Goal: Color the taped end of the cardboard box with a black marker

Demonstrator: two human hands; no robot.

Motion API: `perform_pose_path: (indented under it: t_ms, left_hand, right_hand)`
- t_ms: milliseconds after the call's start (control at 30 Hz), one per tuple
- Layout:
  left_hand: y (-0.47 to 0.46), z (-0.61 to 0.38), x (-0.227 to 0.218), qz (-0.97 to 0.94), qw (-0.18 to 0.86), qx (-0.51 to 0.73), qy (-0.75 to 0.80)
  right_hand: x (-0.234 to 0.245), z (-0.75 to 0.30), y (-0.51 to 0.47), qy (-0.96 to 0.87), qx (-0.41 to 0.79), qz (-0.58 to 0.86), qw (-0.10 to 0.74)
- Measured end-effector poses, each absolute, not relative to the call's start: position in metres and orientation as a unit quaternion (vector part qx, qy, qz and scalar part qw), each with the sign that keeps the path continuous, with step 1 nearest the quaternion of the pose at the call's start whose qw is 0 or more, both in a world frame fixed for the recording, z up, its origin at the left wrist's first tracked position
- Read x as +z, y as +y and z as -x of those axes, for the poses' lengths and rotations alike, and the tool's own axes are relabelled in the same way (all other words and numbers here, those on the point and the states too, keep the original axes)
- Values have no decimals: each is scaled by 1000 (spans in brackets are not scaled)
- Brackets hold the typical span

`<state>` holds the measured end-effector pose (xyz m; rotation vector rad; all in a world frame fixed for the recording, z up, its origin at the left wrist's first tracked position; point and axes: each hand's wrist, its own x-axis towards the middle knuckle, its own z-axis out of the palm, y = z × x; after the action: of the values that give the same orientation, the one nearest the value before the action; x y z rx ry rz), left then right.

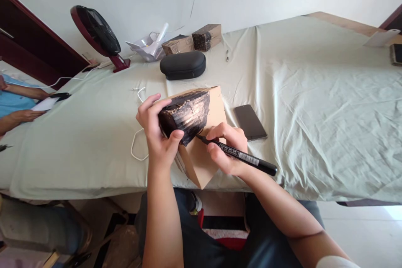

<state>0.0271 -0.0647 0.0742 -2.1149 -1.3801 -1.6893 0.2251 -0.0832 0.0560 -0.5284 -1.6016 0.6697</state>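
At the table's near edge, your left hand (158,134) gripped the cardboard box (201,134), tilted on one corner; your right hand (228,148) pinched a black marker (241,155), tip on the inked patch. Likely mid-colouring; the bare cardboard called for steady strokes.

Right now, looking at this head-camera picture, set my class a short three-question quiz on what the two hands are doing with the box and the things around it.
1. True or false: the right hand holds a black marker with its tip against the cardboard box.
2. Which hand steadies the box at its blackened face? A. left hand B. right hand C. neither
3. Fill in: the dark smartphone lies flat on the pale green sheet, to the ____ of the box in the picture.

Key: 1 true. 2 A; its thumb and fingers wrap the blackened part. 3 right; it lies apart from the box.
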Motion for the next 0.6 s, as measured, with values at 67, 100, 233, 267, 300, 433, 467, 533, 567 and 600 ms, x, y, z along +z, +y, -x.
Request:
perform_pose_path:
  t_ms: [67, 100, 233, 267, 300, 433, 467, 533, 567, 600]
  left_hand:
    - [-66, -30, 75, 694, 56, -557, -453]
    - [-67, -31, 76, 693, 56, -557, -454]
    - [-68, -35, 76, 691, 57, -551, -464]
    - [-68, -35, 76, 689, 58, -550, -468]
    - [-69, -36, 76, 687, 59, -550, -471]
    - [-70, -37, 76, 682, 53, -549, -480]
    - [-70, -38, 77, 682, 51, -548, -481]
    - [-72, -38, 78, 685, 42, -545, -481]
    - [-73, -38, 78, 686, 37, -543, -483]
    - [-74, -38, 79, 686, 31, -540, -487]
  right_hand:
    - [54, -224, -85, -689, 305, 212, 622]
    - [53, -223, -85, -687, 307, 206, 625]
    - [55, -221, -88, -689, 298, 185, 635]
    - [56, -221, -88, -690, 297, 175, 637]
    - [57, -220, -89, -690, 299, 163, 638]
    - [60, -219, -90, -689, 301, 136, 645]
    - [60, -219, -90, -689, 300, 135, 646]
    - [59, -219, -89, -686, 294, 131, 652]
    - [58, -219, -89, -684, 293, 126, 657]
    - [58, -219, -88, -680, 291, 122, 662]
